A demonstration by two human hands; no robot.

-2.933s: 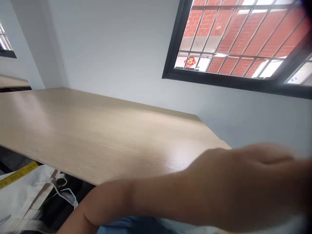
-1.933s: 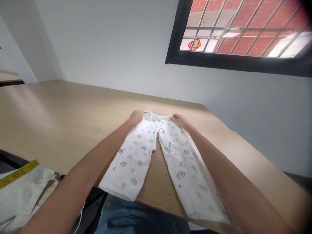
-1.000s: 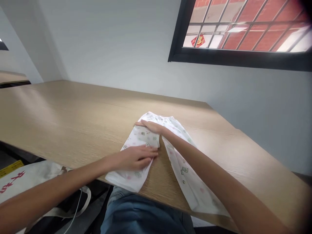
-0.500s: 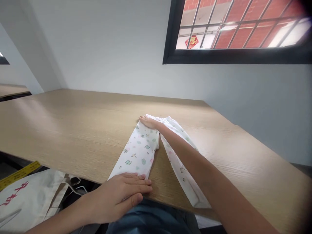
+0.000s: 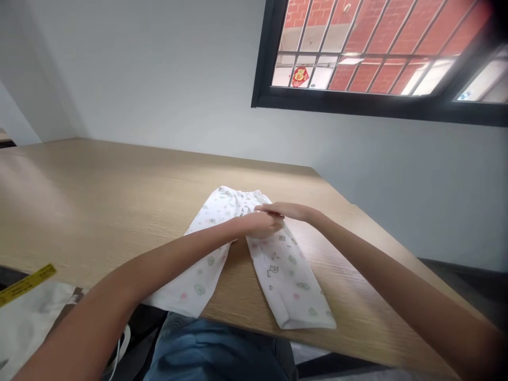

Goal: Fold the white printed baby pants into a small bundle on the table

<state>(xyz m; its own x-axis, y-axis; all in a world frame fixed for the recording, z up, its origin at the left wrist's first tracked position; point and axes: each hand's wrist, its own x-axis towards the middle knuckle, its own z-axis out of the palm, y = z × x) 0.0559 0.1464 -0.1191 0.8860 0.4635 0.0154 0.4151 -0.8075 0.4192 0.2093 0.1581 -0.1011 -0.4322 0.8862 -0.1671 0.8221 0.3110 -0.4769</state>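
Two bare hands meet over one pair of white elastic-waist trousers, laid on the wooden tabletop right in front of the person, waistband away, two legs splayed toward the lap! The left hand lies across the upper right leg, fingers bunched and blurred; the right hand reaches in from the other side, fingers straight and together, over the left one's fingertips. Pinching cloth or just pressing? Can't tell for either.

Writing check: little bears and pink and green spots on the fabric. One yellow strip at lower left carries dark marks too small to read, over one white fabric bag. Through one barred window, one red diamond sign, its gold design unreadable.

Edges: left cuff right at the front rim, right cuff just beside it. Tabletop runs wide leftward and back to the wall, narrower rightward.
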